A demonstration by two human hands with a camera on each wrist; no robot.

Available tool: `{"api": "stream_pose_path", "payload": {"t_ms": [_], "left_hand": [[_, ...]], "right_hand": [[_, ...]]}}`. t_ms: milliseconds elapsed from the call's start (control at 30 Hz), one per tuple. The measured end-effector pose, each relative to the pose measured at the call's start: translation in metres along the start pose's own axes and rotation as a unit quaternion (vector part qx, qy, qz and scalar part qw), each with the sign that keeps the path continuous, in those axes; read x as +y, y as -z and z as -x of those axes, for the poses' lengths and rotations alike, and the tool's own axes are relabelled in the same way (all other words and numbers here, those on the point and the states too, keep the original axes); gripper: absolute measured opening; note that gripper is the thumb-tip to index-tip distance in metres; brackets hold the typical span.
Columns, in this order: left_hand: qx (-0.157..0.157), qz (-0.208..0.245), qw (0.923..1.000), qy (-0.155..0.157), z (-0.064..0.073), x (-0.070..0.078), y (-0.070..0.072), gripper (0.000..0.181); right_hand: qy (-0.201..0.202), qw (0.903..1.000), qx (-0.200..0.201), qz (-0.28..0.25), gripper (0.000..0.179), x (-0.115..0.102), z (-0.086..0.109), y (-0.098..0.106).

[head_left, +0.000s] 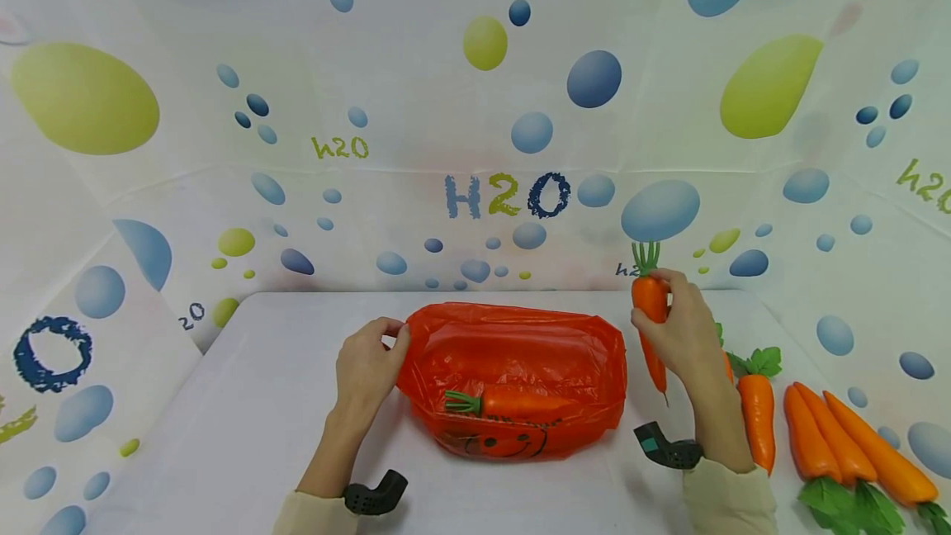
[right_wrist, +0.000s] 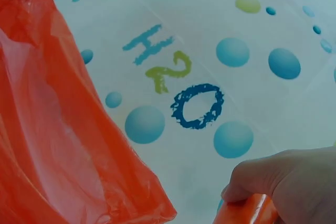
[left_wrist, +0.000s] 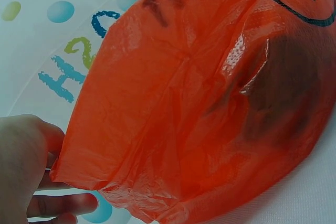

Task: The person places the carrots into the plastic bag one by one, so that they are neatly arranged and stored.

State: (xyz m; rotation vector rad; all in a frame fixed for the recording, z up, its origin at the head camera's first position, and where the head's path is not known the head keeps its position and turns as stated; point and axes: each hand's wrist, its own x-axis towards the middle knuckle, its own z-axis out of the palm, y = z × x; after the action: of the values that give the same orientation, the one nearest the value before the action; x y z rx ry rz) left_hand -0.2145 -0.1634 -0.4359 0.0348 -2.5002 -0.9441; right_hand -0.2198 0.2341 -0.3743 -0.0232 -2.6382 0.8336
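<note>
"Item one?"

"One red plastic bag [head_left: 513, 317], thin film, mouth open, set mid-bench. A smiling face [head_left: 513, 442] in black on its near side."

"Contents?"

"One carrot [head_left: 527, 403], lying lengthwise along the near side of the mouth, green stalks to the left. A dark patch shows through the film too (shadow or object, I cannot tell from here)."

"And the person's hands?"

"Two, bare. Left hand [head_left: 367, 362]: thumb and fingers pinching the bag's left rim. Right hand [head_left: 679, 329]: gripping a second carrot [head_left: 645, 295], held nearly upright, stalks at the top, tip pointing down. It is just beside the bag's right end, apart from it."

"Anything further right?"

"One carrot with a leafy top [head_left: 756, 415], leaves to the far side. Another carrot [head_left: 727, 366], mostly hidden by the right forearm. Then three carrots [head_left: 839, 436], nearer the right edge, their leaves [head_left: 839, 502] towards the near side."

"Fittings?"

"One black device [head_left: 375, 494] at the left wrist, a matching one [head_left: 669, 446] at the right. White bench [head_left: 245, 403]. Behind, a pale backdrop [head_left: 416, 64] of blue and green spots, lettered H2O."
</note>
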Motion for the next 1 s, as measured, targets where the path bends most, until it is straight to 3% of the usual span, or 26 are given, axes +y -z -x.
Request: {"api": "stream_pose_path", "payload": {"t_ms": [300, 500, 733, 1000], "left_hand": [[-0.001, -0.004, 1.0, 0.001, -0.002, 0.0, -0.001, 0.021], [0.001, -0.004, 1.0, -0.002, -0.002, 0.001, -0.001, 0.021], [0.001, -0.005, 1.0, 0.002, -0.003, 0.002, -0.001, 0.021], [0.0, -0.006, 1.0, 0.008, -0.003, 0.003, -0.002, 0.021]], "right_hand": [[0.01, 0.9992, 0.026, -0.028, 0.064, -0.009, 0.0, 0.0], [0.043, 0.9966, 0.052, -0.047, 0.06, -0.014, 0.0, 0.0], [0.091, 0.9893, 0.093, -0.067, 0.056, -0.022, 0.0, -0.001], [0.116, 0.979, 0.144, -0.085, 0.059, -0.032, 0.0, -0.003]]}}
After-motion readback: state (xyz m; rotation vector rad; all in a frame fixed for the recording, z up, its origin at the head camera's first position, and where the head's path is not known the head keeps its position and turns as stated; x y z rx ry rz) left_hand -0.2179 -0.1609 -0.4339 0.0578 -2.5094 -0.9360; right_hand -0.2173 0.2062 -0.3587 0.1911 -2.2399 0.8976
